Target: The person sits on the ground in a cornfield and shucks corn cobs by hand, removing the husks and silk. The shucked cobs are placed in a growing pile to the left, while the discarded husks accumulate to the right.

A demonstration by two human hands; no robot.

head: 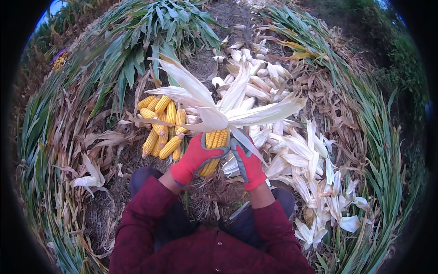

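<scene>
My left hand [198, 156], in a red and grey work glove, is wrapped around a yellow ear of corn [216, 138]. Its lower end shows below my thumb. Pale dry husk leaves [208, 113] are peeled back from the ear and fan outward at its far end. My right hand [247, 161], gloved alike, is close against the ear's right side. One strip of husk [247, 144] runs between its thumb and fingers; the fingertips are partly hidden. Just left of the ear, a heap of bare yellow corn cobs [162, 126] lies on the ground.
Unhusked ears [256, 80] are piled ahead to the right. Loose empty husks [308, 164] spread along my right side. Cut green corn stalks [164, 27] curve around both sides. A single husk [90, 178] lies at left on straw-covered soil [106, 209].
</scene>
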